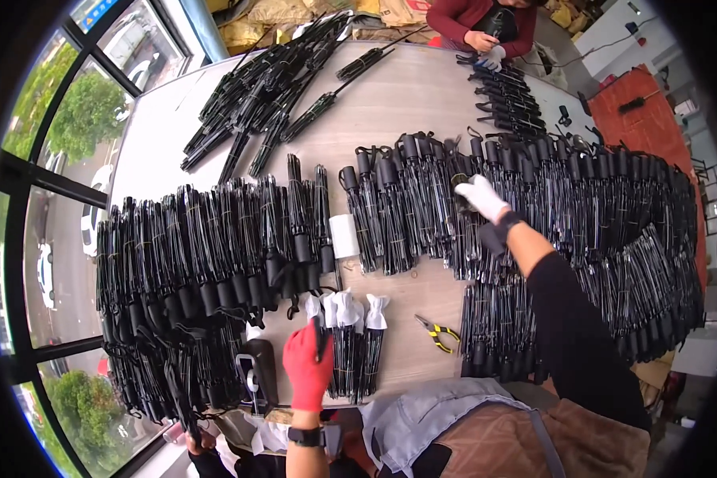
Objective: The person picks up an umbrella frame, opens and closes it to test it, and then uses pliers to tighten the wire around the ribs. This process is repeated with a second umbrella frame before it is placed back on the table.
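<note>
My left hand (309,362), in a red glove, is closed around a slim black object (320,338) whose kind I cannot make out. Beside it stand several bundled umbrella frames (346,362) with white wrapped tops. My right hand (482,197), in a white glove, reaches out over a long row of folded black umbrella frames (406,207). Its fingers are bent together at the handle ends, near a small yellowish ring (459,179); what they grip is hidden. Another dense row of umbrella frames (191,247) lies at the left, black handles toward me.
Yellow-handled pliers (438,333) and a black tape dispenser (256,374) lie near the front edge. A white block (344,236) sits between the rows. Loose frames are heaped (271,88) at the back. A maroon-sleeved person (486,32) works far right; another person's hand (202,443) shows lower left.
</note>
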`<control>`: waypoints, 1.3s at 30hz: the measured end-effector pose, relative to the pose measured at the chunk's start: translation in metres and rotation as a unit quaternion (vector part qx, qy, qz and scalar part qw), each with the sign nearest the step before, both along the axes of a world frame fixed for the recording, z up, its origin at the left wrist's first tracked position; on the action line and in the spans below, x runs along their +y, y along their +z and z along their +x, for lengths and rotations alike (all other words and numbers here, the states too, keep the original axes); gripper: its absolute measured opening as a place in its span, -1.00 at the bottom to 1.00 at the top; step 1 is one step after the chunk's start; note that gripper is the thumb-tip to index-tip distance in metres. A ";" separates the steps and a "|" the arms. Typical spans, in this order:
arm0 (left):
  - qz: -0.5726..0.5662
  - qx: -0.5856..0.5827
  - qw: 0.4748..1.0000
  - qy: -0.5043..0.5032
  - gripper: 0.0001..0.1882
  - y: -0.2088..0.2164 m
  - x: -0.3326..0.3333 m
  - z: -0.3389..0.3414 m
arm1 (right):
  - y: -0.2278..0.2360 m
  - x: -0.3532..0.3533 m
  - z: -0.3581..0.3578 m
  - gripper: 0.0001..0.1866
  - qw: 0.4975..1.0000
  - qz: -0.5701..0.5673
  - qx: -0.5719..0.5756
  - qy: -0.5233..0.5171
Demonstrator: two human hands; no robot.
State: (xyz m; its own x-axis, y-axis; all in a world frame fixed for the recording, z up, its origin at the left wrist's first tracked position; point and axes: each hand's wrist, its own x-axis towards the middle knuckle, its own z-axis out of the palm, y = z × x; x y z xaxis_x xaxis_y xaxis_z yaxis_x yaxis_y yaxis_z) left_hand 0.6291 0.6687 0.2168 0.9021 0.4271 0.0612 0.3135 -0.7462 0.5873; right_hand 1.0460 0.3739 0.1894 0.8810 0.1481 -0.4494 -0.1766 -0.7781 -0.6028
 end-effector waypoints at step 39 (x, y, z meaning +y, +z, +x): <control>-0.567 -0.317 0.753 0.102 -0.68 0.121 -0.138 -0.022 | 0.218 0.085 -0.320 -0.70 0.696 0.212 -0.483 0.487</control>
